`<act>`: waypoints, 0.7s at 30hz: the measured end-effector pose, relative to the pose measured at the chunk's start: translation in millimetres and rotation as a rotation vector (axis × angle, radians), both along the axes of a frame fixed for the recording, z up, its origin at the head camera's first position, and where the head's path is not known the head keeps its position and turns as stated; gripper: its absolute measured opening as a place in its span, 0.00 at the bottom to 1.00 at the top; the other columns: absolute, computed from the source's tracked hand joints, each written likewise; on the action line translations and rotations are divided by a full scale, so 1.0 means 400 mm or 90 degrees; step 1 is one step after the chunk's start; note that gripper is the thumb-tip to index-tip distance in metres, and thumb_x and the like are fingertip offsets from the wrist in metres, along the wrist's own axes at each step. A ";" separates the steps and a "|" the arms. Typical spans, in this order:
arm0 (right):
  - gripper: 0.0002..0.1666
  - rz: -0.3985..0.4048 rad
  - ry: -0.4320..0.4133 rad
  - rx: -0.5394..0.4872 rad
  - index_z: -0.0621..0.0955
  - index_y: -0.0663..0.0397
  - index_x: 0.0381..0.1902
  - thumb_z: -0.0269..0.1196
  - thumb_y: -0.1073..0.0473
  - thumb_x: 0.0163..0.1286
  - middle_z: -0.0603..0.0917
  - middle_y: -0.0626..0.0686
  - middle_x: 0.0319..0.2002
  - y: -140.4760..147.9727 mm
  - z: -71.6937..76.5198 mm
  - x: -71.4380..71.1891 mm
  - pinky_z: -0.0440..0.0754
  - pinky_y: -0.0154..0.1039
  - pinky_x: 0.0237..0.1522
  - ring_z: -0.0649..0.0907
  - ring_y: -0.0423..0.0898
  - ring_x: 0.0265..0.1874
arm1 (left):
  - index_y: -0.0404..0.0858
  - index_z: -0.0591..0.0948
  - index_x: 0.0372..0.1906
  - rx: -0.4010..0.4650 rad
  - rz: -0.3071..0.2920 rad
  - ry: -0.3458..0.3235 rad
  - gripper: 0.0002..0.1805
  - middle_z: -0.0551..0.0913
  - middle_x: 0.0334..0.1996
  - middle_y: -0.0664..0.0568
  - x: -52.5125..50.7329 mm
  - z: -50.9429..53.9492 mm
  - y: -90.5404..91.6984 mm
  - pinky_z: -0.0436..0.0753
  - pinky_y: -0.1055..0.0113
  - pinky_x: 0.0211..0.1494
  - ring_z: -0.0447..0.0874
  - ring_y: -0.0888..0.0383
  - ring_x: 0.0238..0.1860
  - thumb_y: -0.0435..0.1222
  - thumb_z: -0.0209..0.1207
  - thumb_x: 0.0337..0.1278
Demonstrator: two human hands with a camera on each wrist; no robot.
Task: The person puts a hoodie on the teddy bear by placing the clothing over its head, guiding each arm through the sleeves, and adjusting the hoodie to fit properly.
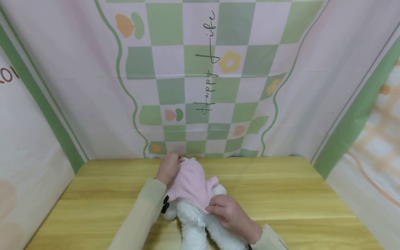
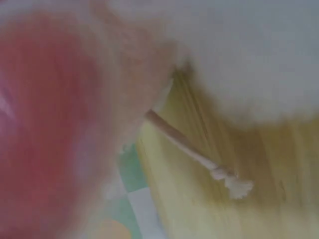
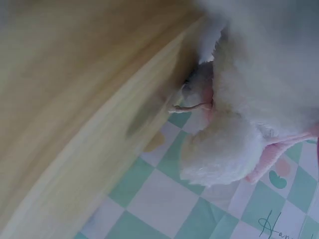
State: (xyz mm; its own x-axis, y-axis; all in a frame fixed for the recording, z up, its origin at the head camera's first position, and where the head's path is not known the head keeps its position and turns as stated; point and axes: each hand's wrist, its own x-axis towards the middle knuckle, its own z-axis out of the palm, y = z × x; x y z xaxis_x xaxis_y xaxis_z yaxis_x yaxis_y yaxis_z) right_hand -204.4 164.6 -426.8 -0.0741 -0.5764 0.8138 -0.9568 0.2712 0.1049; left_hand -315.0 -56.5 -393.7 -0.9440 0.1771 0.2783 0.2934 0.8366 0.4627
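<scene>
Table: a yellowish-brown wood-grain top (image 1: 297, 198), streaked lengthwise from side to side, far corners rounded. Lying on it, about the middle of its width: one white fluffy plush toy (image 1: 190, 213), its two legs set apart and pointing toward the near side, its body dressed in a pale pink fabric garment (image 1: 191, 180) that reaches almost to the far edge. A thin pinkish cord (image 2: 184, 142), knotted and frayed at its tip, shows against the wood; contact unclear.
</scene>
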 end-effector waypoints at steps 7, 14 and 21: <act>0.15 0.080 0.042 0.022 0.85 0.58 0.28 0.54 0.63 0.72 0.80 0.50 0.27 0.017 0.006 0.005 0.79 0.28 0.35 0.79 0.41 0.27 | 0.34 0.85 0.37 0.003 -0.007 0.000 0.10 0.87 0.37 0.43 -0.003 -0.003 0.008 0.83 0.56 0.50 0.84 0.46 0.43 0.36 0.56 0.64; 0.11 -0.116 -0.311 0.090 0.85 0.53 0.38 0.55 0.57 0.72 0.85 0.47 0.35 0.027 0.056 0.024 0.82 0.29 0.38 0.82 0.37 0.33 | 0.36 0.85 0.36 0.043 -0.055 0.011 0.08 0.87 0.36 0.45 0.014 0.005 0.017 0.83 0.56 0.49 0.85 0.48 0.41 0.36 0.58 0.61; 0.13 -0.334 -0.421 0.042 0.84 0.54 0.45 0.65 0.57 0.63 0.82 0.50 0.43 -0.042 0.098 -0.046 0.83 0.36 0.39 0.83 0.43 0.37 | 0.37 0.85 0.38 0.009 -0.094 0.025 0.09 0.87 0.36 0.46 0.035 0.002 0.044 0.84 0.58 0.46 0.85 0.50 0.39 0.37 0.59 0.61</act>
